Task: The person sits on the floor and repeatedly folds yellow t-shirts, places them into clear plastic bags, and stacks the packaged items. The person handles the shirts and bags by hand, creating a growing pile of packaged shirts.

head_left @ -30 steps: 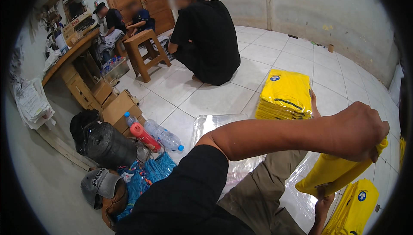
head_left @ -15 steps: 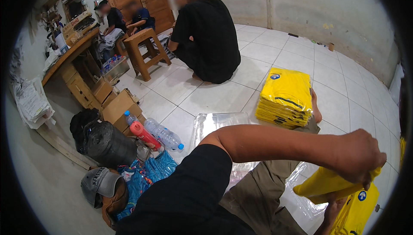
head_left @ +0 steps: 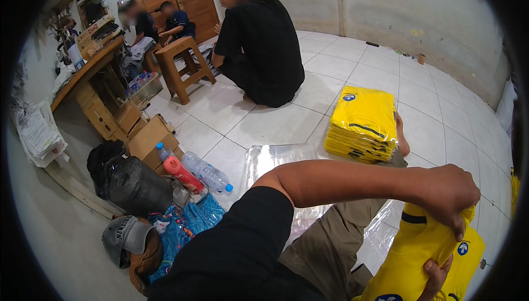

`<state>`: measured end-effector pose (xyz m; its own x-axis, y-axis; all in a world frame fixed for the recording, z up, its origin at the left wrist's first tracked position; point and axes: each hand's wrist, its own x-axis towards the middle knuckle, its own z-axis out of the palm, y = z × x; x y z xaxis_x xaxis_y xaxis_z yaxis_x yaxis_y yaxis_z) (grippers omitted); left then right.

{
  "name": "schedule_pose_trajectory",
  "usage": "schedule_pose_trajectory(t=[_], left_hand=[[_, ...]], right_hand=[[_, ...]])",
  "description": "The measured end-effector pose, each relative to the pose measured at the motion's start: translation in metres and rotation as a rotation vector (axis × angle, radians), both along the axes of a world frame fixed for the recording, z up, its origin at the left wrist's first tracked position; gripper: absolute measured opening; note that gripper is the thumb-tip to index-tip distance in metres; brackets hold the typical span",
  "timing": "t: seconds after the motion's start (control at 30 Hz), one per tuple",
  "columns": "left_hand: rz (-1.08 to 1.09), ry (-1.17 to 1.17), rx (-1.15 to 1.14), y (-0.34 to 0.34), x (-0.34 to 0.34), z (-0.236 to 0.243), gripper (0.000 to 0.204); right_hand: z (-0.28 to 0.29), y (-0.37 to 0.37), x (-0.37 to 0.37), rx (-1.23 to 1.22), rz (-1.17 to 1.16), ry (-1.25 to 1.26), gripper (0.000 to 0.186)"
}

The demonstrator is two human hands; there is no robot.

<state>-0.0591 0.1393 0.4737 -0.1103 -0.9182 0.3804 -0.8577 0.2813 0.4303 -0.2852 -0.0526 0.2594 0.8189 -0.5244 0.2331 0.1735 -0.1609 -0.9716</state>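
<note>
A yellow shirt point(head_left: 413, 251) with a dark stripe and a round blue badge is held up at the lower right. My left hand point(head_left: 453, 193) reaches across and pinches its upper edge, fingers closed. Below it, my right hand point(head_left: 437, 274) grips the same shirt, the thumb lying over the cloth and the other fingers mostly hidden. Behind the held shirt lies another yellow shirt point(head_left: 468, 259), folded, its badge showing. A neat stack of folded yellow shirts point(head_left: 361, 119) in clear plastic sits farther off by my foot.
Clear plastic bags point(head_left: 278, 160) lie on the white tiles beyond my arm. To the left are plastic bottles point(head_left: 206, 171), a black roll point(head_left: 138, 185), cardboard boxes point(head_left: 154, 141) and a grey cap point(head_left: 124, 237). A person in black point(head_left: 262, 53) squats ahead near a brown stool point(head_left: 182, 64); others sit behind.
The yellow shirt has swung down and opened toward me, so its stripe and badge now show. My left hand has shifted slightly left; the right thumb has come into sight on the cloth.
</note>
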Motion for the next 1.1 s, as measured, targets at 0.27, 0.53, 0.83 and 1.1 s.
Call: schedule_pose_trajectory(t=[0.27,0.53,0.83,1.1], left_hand=[[0.051,0.138,0.193,0.007,0.007,0.014,0.066],[0.197,0.483,0.111,-0.008,0.049,0.001,0.062],[0.13,0.446,0.097,-0.011,0.059,-0.016,0.062],[0.137,0.52,-0.088,-0.085,0.075,-0.119,0.048]], right_hand=[[0.016,0.004,0.008,0.03,-0.054,0.016,0.054],[0.007,-0.005,0.009,0.085,-0.066,0.036,0.055],[0.004,-0.006,0.003,0.123,-0.126,0.044,0.055],[-0.015,-0.049,-0.056,0.345,-0.331,-0.088,0.056]])
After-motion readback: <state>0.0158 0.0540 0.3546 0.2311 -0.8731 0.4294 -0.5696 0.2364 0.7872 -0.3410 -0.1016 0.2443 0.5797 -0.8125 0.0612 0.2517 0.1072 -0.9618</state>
